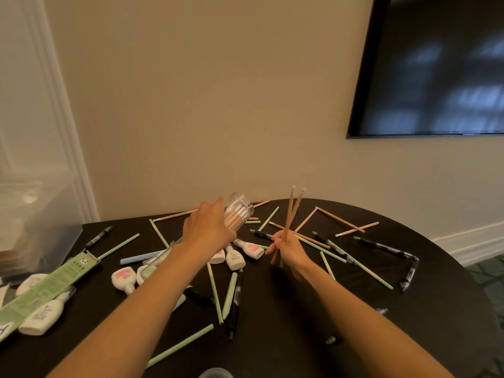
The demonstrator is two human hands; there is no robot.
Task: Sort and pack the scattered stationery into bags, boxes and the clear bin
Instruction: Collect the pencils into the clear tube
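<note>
While the left hand (209,227) grips a tilted clear jar (242,210), right hand (287,249) clutching wooden pencils (291,214) upright, beside it.

Clear glossy plastic jar (241,211) holds wooden pencils (292,214); the dark table (300,309) looks smooth and matt.

Dark wall screen (436,64), perhaps television.

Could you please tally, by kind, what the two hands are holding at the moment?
clear jar of pencils, in the left hand: 1
loose wooden pencils, in the right hand: 2, going by the eraser tips
Total: 3
</note>
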